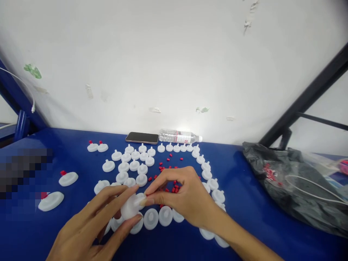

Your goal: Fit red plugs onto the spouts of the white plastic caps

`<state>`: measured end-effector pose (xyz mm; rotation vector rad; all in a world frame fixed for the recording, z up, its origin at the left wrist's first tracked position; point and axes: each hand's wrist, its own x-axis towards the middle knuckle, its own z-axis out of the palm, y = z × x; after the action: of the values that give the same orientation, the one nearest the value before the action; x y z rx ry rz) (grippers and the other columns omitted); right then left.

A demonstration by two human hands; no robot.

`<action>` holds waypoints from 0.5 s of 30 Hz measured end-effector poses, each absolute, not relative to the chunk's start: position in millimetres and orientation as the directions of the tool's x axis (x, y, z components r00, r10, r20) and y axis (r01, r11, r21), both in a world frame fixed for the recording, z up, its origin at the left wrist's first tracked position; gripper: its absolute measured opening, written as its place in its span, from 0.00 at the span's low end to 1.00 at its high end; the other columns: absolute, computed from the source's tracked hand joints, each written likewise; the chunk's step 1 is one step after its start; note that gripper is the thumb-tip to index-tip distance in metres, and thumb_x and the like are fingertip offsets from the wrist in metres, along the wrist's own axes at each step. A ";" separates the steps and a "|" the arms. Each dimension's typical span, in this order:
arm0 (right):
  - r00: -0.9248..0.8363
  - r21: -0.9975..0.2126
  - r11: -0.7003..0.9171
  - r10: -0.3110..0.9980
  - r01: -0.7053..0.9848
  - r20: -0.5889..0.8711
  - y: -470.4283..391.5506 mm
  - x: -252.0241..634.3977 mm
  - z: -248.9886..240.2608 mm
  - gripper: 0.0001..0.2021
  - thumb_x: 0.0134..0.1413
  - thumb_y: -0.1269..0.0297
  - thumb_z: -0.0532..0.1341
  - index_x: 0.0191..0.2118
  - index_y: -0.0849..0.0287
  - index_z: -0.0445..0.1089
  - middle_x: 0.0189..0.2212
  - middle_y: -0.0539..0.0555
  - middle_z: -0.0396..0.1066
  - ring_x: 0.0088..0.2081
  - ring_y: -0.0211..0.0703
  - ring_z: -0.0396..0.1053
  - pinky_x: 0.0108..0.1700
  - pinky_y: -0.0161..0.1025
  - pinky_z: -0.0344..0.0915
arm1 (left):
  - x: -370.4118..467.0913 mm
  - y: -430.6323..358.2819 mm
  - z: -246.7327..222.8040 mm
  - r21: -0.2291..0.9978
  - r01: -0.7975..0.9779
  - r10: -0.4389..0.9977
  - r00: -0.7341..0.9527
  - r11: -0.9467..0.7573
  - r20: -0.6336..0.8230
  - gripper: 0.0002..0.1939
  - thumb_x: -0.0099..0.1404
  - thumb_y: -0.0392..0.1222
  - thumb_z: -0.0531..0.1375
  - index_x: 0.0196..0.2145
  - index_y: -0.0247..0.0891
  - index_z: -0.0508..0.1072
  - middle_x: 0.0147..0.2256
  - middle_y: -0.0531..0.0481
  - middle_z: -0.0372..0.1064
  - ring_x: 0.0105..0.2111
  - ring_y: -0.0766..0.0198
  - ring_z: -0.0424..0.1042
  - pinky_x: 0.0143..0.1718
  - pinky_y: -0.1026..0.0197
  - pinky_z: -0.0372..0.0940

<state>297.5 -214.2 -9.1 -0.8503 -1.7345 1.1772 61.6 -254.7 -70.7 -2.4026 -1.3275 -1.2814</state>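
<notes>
My left hand (92, 224) is closed around a white plastic nozzle cap (129, 208), its round base held between fingers and thumb with the spout turned to the right. At the tip of that spout, my right hand (187, 197) pinches a small red cap, almost wholly hidden by the fingertips. Under and around both hands stand many similar white nozzle caps (150, 219), spouts up, on the blue table. Loose red caps (176, 189) lie scattered behind and beneath my right hand.
Several white nozzle caps with red tips (68, 178) sit at the left. Along the wall lie a phone (141, 137) and a clear plastic bottle (176, 136). On the right are a black plastic bag (290, 203), a bag of red pieces (270, 173) and a white cable (315, 187).
</notes>
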 end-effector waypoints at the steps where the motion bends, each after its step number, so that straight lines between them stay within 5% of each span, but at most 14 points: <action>1: -0.407 -0.943 0.328 0.871 0.063 0.276 -214.5 297.0 -9.6 0.07 0.55 0.58 0.77 0.34 0.54 0.84 0.31 0.48 0.83 0.33 0.39 0.79 0.38 0.34 0.74 | 61.9 -254.7 -70.8 0.283 0.739 0.649 0.262 -0.611 0.714 0.23 0.74 0.55 0.63 0.65 0.56 0.71 0.52 0.54 0.76 0.31 0.71 0.77 0.30 0.74 0.73; 10: -0.414 -0.938 0.324 0.876 0.124 0.248 -215.6 293.6 -15.7 0.11 0.55 0.52 0.76 0.34 0.55 0.83 0.31 0.48 0.82 0.34 0.40 0.79 0.38 0.34 0.72 | 63.1 -255.4 -73.7 0.314 0.726 0.666 0.258 -0.612 0.700 0.24 0.75 0.55 0.61 0.66 0.57 0.70 0.53 0.52 0.78 0.40 0.63 0.83 0.37 0.70 0.77; 15: -0.536 -0.626 0.680 0.715 0.383 0.449 -217.7 295.4 -17.0 0.15 0.74 0.53 0.62 0.37 0.56 0.80 0.32 0.49 0.82 0.34 0.38 0.76 0.40 0.35 0.66 | 60.1 -253.9 -79.2 0.253 0.754 0.657 0.296 -0.606 0.693 0.27 0.76 0.56 0.59 0.70 0.58 0.65 0.56 0.50 0.77 0.47 0.59 0.83 0.45 0.65 0.79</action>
<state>295.4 -217.7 -17.0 -0.8395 -2.1826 0.6034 60.1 -253.9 -79.2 -2.4291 -1.3298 -1.2056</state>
